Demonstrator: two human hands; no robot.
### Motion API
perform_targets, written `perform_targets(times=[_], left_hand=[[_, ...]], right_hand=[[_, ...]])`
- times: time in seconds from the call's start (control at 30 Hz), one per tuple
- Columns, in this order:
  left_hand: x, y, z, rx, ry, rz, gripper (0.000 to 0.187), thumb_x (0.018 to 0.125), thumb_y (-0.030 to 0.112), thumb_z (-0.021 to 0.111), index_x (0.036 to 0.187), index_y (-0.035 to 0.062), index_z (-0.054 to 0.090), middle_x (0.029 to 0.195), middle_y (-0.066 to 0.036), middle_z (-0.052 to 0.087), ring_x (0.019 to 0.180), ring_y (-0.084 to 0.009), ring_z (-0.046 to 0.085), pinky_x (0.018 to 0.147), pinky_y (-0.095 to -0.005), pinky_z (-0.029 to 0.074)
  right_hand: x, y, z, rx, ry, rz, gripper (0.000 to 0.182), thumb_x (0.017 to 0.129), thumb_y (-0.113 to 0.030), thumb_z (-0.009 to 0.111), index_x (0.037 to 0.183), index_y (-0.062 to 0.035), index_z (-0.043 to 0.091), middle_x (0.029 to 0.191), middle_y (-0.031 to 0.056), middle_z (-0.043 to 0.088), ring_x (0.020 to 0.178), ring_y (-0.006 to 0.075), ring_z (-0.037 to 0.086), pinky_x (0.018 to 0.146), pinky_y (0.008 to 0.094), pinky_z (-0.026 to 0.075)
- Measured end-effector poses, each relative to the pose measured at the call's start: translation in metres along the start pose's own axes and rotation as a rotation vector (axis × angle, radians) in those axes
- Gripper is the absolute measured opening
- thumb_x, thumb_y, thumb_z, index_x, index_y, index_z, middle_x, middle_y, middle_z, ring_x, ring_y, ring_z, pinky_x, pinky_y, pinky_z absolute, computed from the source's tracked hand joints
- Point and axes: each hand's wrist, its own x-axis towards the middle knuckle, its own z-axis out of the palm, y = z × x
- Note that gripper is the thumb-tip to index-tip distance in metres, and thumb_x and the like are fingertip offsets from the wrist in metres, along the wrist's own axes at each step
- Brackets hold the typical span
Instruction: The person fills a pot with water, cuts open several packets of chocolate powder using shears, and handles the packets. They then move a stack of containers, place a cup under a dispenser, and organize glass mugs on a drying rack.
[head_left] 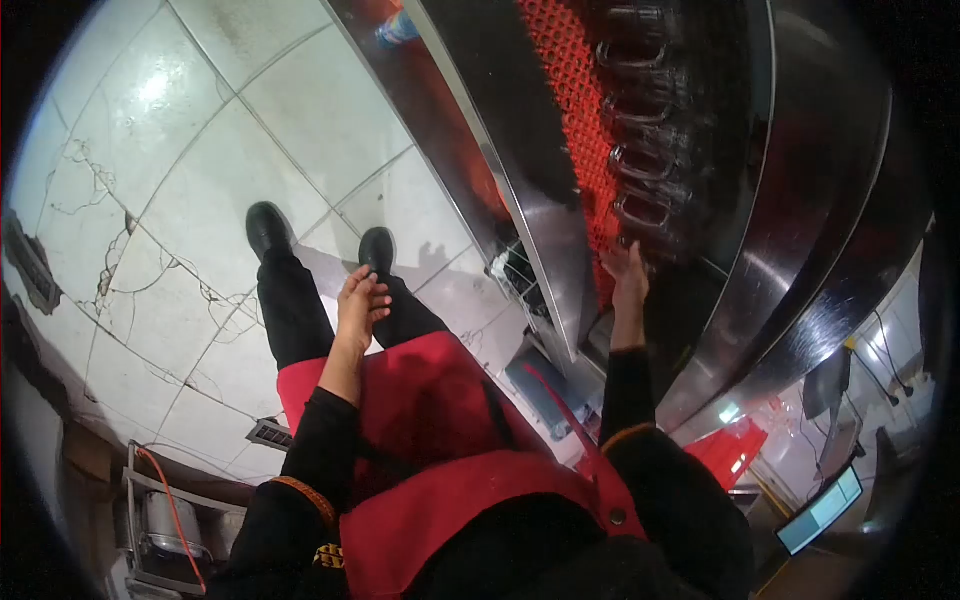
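Two hands in view: the right hand [628, 268] lies flat, fingers spread, on the red perforated mat [575, 90] beside clear glass mugs [640, 160]; the left hand [361, 300] hangs loosely curled, empty, above open tiled floor [200, 130].

Left hand [362, 303]: hangs free in front of the body, fingers loosely curled and slightly spread, holding nothing.
Left arm: bent at the elbow, forearm bare from the wrist to the cuff of a black sleeve with an orange band, angled forward and down.
Right hand [628, 268]: reached forward, palm down, fingers stretched out and close together; whether the fingertips grip anything cannot be told.
Right arm: extended almost straight ahead, wrist level with the forearm, bare skin up to a black sleeve with an orange-edged cuff.
Spacing: the hands are well apart, the right further forward than the left.
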Motion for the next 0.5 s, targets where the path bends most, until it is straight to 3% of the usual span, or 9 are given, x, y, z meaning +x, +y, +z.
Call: perform_targets(times=[0.1, 0.17, 0.27, 0.37, 0.4, 0.47, 0.5], left_hand=[[0.007, -0.010, -0.001, 0.023, 0.008, 0.005, 0.036, 0.083, 0.017, 0.053, 0.117, 0.0095, 0.044, 0.077, -0.005, 0.055, 0.057, -0.0128, 0.055, 0.046, -0.0233, 0.046], [0.008, -0.011, 0.001, 0.028, 0.021, 0.016, 0.035, 0.083, 0.017, 0.054, 0.115, 0.0096, 0.046, 0.078, -0.005, 0.056, 0.056, -0.0125, 0.055, 0.046, -0.0235, 0.045], [0.008, -0.011, 0.006, 0.030, 0.036, 0.021, 0.034, 0.082, 0.019, 0.055, 0.114, 0.0108, 0.048, 0.078, -0.004, 0.057, 0.057, -0.0125, 0.055, 0.047, -0.0243, 0.045], [0.015, -0.018, 0.005, 0.067, 0.039, 0.015, 0.034, 0.082, 0.020, 0.055, 0.114, 0.0123, 0.049, 0.077, -0.003, 0.057, 0.059, -0.0124, 0.055, 0.049, -0.0247, 0.044], [0.017, -0.019, 0.005, 0.095, 0.032, 0.011, 0.033, 0.083, 0.022, 0.055, 0.114, 0.0136, 0.049, 0.078, -0.003, 0.057, 0.061, -0.0145, 0.056, 0.050, -0.0263, 0.046], [0.015, -0.015, 0.009, 0.104, 0.038, 0.014, 0.032, 0.083, 0.022, 0.054, 0.114, 0.0133, 0.049, 0.078, -0.003, 0.057, 0.061, -0.0145, 0.056, 0.051, -0.0263, 0.046], [0.015, -0.013, 0.010, 0.113, 0.041, 0.017, 0.032, 0.083, 0.022, 0.054, 0.113, 0.0129, 0.049, 0.078, -0.004, 0.057, 0.061, -0.0146, 0.056, 0.051, -0.0263, 0.046]], right_hand=[[-0.044, -0.003, 0.006, -0.033, 0.001, -0.091, 0.045, 0.085, -0.040, 0.053, 0.107, -0.0012, 0.049, 0.094, 0.0120, 0.060, 0.081, 0.0259, 0.061, 0.071, 0.0357, 0.049], [-0.057, 0.004, 0.005, 0.033, -0.013, 0.033, 0.042, 0.085, -0.041, 0.052, 0.102, -0.0024, 0.053, 0.093, 0.0146, 0.062, 0.078, 0.0282, 0.063, 0.067, 0.0341, 0.050], [-0.090, -0.019, 0.059, 0.083, -0.164, -0.021, 0.040, 0.086, -0.039, 0.052, 0.101, -0.0011, 0.052, 0.089, 0.0159, 0.062, 0.075, 0.0279, 0.063, 0.061, 0.0327, 0.051], [-0.094, -0.046, 0.113, 0.004, -0.208, -0.034, 0.044, 0.087, -0.044, 0.046, 0.092, -0.0010, 0.055, 0.090, 0.0147, 0.061, 0.079, 0.0254, 0.063, 0.065, 0.0331, 0.050], [-0.088, -0.046, 0.128, 0.008, -0.271, -0.149, 0.043, 0.087, -0.042, 0.049, 0.094, 0.0003, 0.054, 0.086, 0.0152, 0.062, 0.078, 0.0248, 0.063, 0.064, 0.0324, 0.050], [-0.084, -0.069, 0.180, 0.139, -0.252, -0.219, 0.031, 0.087, -0.032, 0.051, 0.080, -0.0019, 0.056, 0.080, 0.0152, 0.063, 0.071, 0.0252, 0.064, 0.055, 0.0307, 0.052], [-0.074, -0.078, 0.199, 0.117, -0.308, -0.376, 0.030, 0.088, -0.029, 0.051, 0.080, -0.0009, 0.057, 0.080, 0.0149, 0.064, 0.069, 0.0245, 0.064, 0.054, 0.0299, 0.052]])
